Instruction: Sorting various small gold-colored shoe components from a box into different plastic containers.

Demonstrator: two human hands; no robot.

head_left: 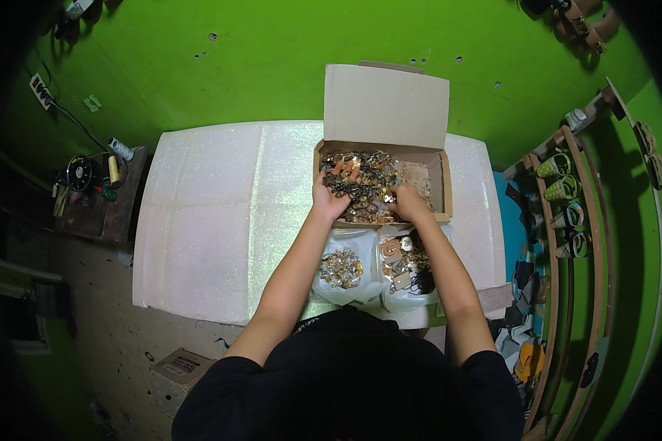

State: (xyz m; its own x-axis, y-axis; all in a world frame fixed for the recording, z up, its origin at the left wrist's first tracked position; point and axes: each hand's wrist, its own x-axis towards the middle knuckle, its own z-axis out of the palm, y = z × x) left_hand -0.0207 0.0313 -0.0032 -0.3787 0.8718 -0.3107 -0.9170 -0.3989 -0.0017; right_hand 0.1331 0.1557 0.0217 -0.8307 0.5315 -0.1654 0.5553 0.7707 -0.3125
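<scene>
An open cardboard box [446, 192] holds a heap of small shiny metal pieces [375, 167], gold, silver and dark, like shoe or bag hardware. At the box's left side, my left hand [329, 200] cups a clump of dark metal pieces [354, 192] over the heap; most of its fingers are hidden. My right hand [409, 202] reaches in over the front wall, fingers curled together among the pieces; what they pinch is too small to make out. A few orange-brown pieces [346, 169] lie on the heap.
In front of the box stand two whitish plastic tubs: the left tub [332, 292] holds small silver and gold bits, the right tub [404, 301] mixed metal parts and dark chain. The box's lid [386, 103] stands upright. A pale shiny sheet [206, 220] covers the table; sandals [563, 189] hang at right.
</scene>
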